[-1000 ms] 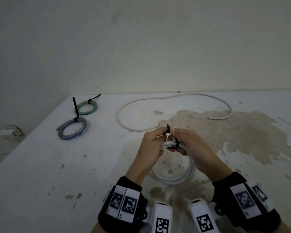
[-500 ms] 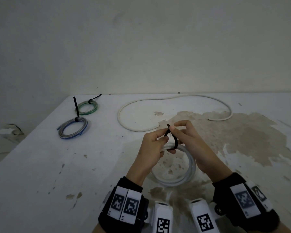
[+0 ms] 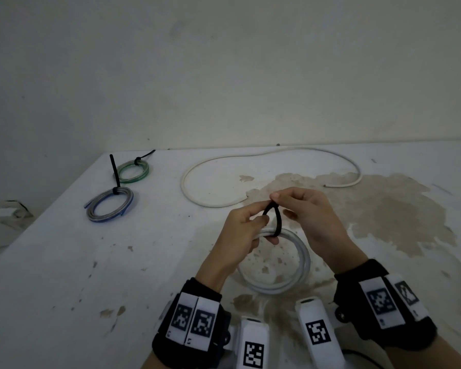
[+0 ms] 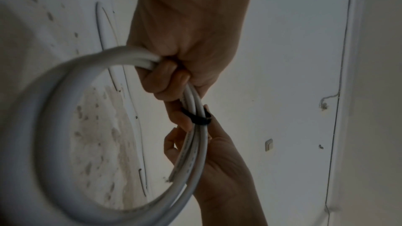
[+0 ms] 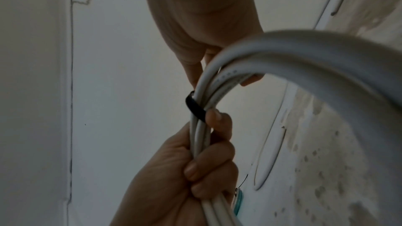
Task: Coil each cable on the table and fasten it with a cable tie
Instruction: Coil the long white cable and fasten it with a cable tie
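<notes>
A white cable coil (image 3: 302, 265) is held just above the stained table (image 3: 64, 275), in front of me. My left hand (image 3: 240, 227) grips the coil's bunched strands at its far side (image 4: 174, 78). A black cable tie (image 3: 277, 222) is looped round those strands and stands up as a narrow loop. My right hand (image 3: 314, 217) pinches the top of that loop between thumb and forefinger. In the right wrist view the tie (image 5: 194, 107) crosses the strands just above the left hand (image 5: 185, 169). The left wrist view shows the tie (image 4: 199, 119) beside the right hand (image 4: 217, 161).
A long loose white cable (image 3: 197, 198) curves across the far half of the table. At the far left lie a tied green coil (image 3: 133, 170) and a tied grey-blue coil (image 3: 109, 206), each with a black tie tail sticking out. A wall rises behind the table.
The right hand has lifted the tie's top end away from the coil, so the black loop stands taller and wider. The left hand has kept its grip on the coil.
</notes>
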